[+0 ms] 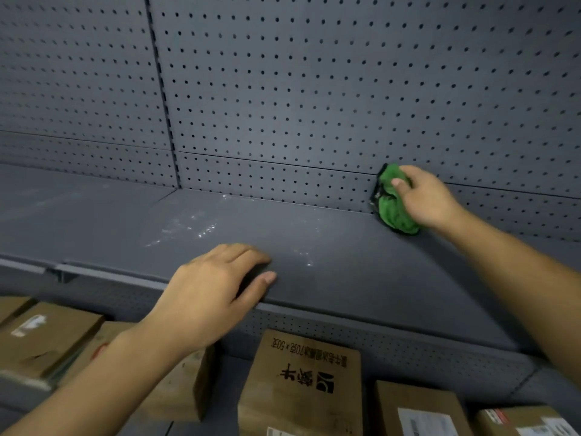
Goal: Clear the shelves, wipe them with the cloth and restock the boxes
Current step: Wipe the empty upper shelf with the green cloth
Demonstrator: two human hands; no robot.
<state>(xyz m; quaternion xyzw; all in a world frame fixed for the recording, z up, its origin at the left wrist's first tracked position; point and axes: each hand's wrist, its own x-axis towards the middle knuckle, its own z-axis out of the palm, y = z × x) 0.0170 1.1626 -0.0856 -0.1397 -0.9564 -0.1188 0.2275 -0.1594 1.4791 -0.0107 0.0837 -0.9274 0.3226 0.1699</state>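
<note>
Got a grey metal shelf (345, 262) here, with a perforated back panel (314, 89) rising behind it. Gripping a bunched-up green cloth (393, 212) in the right hand (430, 199), fingers curled over the top and thumb laid across the near side, so clamped snug around the wad. Pushed all the way to the back of the shelf, toward its right part, right where the shelf surface meets the back panel, and looks to be touching both.

Resting the left hand (213, 294) palm down on the shelf's front edge, roughly mid-shelf. Fingers close together and slightly bent, thumb stuck out to the side, holding nothing.

Can spot pale shiny streaks (191, 228) on the shelf surface, left of the green cloth and just beyond the left hand.

Below the shelf, on a lower level: several brown cardboard boxes (47, 338). Printed box (301, 382) with black characters under the shelf's middle, lettering upside down from here. Labelled boxes (418, 410) with white stickers under the shelf's right part, just beside the printed box. A few more under the shelf's left part, partly hidden behind the left forearm.
</note>
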